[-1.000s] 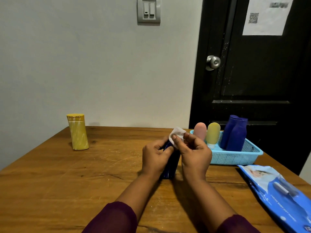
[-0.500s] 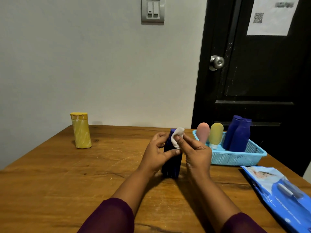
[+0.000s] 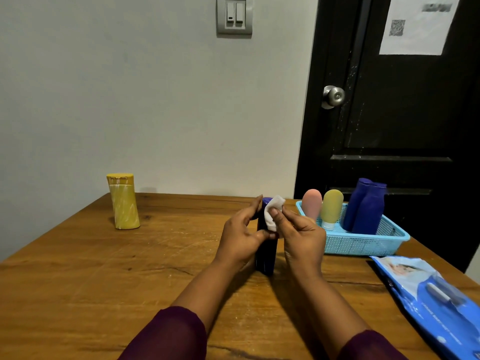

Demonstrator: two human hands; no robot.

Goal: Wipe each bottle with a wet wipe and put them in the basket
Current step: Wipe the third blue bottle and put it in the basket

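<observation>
A dark blue bottle (image 3: 266, 258) stands upright on the wooden table (image 3: 104, 268) between my hands. My left hand (image 3: 240, 236) grips its left side, thumb across the front. My right hand (image 3: 301, 236) pinches a white wet wipe (image 3: 272, 213) against the bottle's upper part. A light blue basket (image 3: 363, 242) to the right holds a pink bottle (image 3: 311, 203), a yellow-green bottle (image 3: 331, 206) and two dark blue bottles (image 3: 366, 206). A yellow bottle (image 3: 123, 201) stands alone at the far left of the table.
A blue pack of wet wipes (image 3: 428, 300) lies at the table's right front edge. Behind the table are a grey wall with a light switch (image 3: 235, 15) and a black door (image 3: 402, 113) with a metal knob.
The wipe has slid from the bottle's top down onto its upper side. My left hand has shifted its hold and its fingers have spread. The view has drifted a little.
</observation>
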